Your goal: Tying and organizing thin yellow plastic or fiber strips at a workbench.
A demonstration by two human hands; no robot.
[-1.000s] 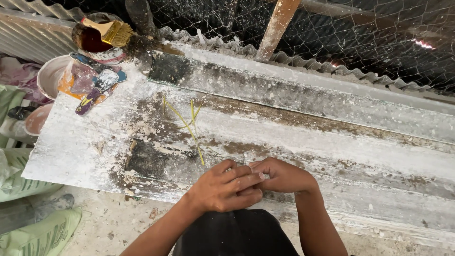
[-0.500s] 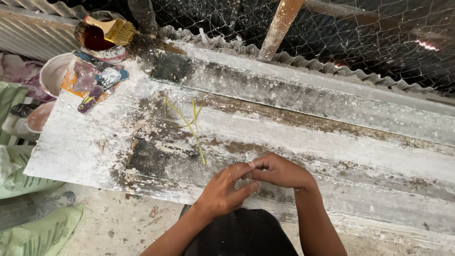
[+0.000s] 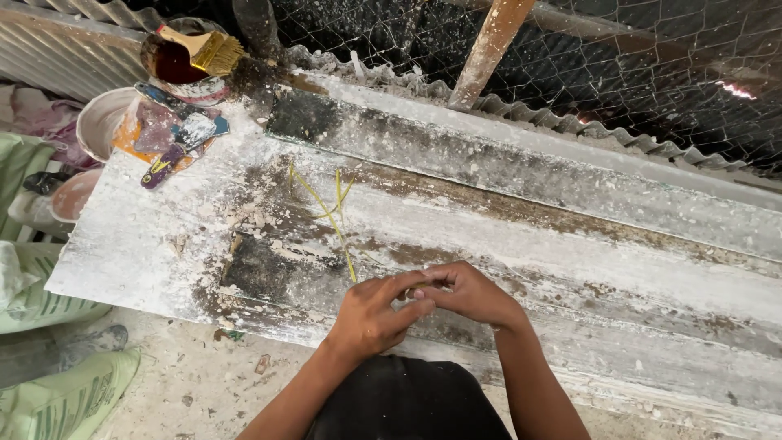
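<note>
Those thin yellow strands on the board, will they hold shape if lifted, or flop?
The yellow strands look thin and lie in loose curves on the dusty board, so they would probably flop. Both hands pinch their near ends, which suggests they are very light and easily shifted.

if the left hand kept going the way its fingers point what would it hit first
The left hand points right, and its fingertips already meet the right hand, so that comes first. Thin yellow strands lie off that line.
</note>
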